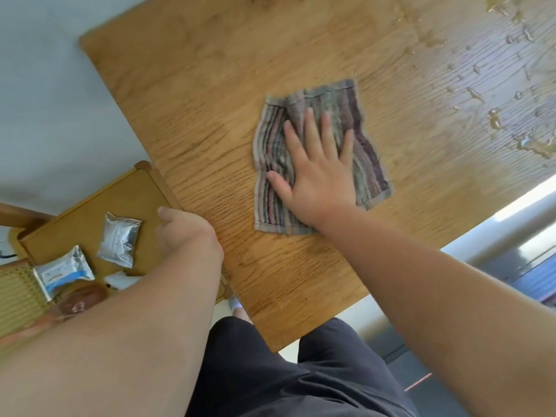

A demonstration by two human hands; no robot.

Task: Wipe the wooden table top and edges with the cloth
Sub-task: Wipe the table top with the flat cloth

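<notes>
A striped grey and purple cloth (365, 152) lies flat on the wooden table top (210, 100). My right hand (316, 173) presses on the cloth with its fingers spread and straight. My left hand (183, 230) sits at the table's left edge, its fingers curled over the edge and mostly hidden from view. Beads and streaks of water (496, 115) cover the table's far right part.
A wooden chair seat (75, 218) stands to the left of the table with two foil packets (119, 239) (61, 272) and a brown object (81, 299) on it. A window frame runs along the right. My dark trousers show below.
</notes>
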